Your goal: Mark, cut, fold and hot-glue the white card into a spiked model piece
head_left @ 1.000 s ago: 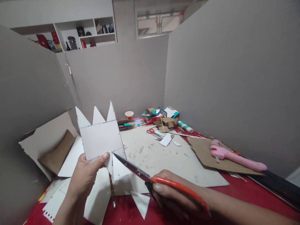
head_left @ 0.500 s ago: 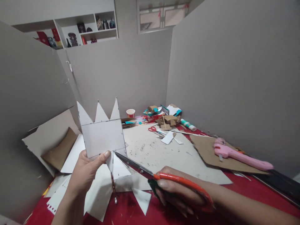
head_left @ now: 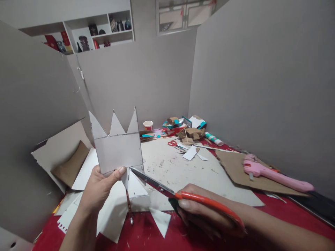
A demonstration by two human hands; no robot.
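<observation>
My L hand (head_left: 98, 186) pinches the lower part of the white card (head_left: 119, 150), thumb on the near face, other fingers mostly hidden. The card stands roughly upright above L hand & to the upper L of R hand, w/ 3 pointed peaks on top and dark lines across it. My R hand (head_left: 195, 211) is closed round the handles of the scissors (head_left: 162, 190), orange loop uppermost. Blade tips meet the card near its lower line, just beside my L thumb; can't tell how far apart the blades are. Below them hangs a white triangular part.

Edges & room: the widest stretch of the off-white board (head_left: 170, 174), specked w/ bits, shows btwn the card and the brown cardboard (head_left: 232, 170). Its near edge meets the red cloth (head_left: 217, 240) below the scissors; 1 triangular offcut (head_left: 161, 221) lies there, L of R hand. L side is tighter: white sheets (head_left: 86, 170) slant up near my L forearm. Far R, the pink glue gun (head_left: 277, 176) rests on the brown cardboard, well apart from R hand.

Containers: 1 paper cup (head_left: 148, 126) stands upright by the back wall, contents not visible. The open-fronted shelf (head_left: 115, 34), upper L, holds vases (head_left: 84, 43) & red items (head_left: 51, 42) in separate compartments.
</observation>
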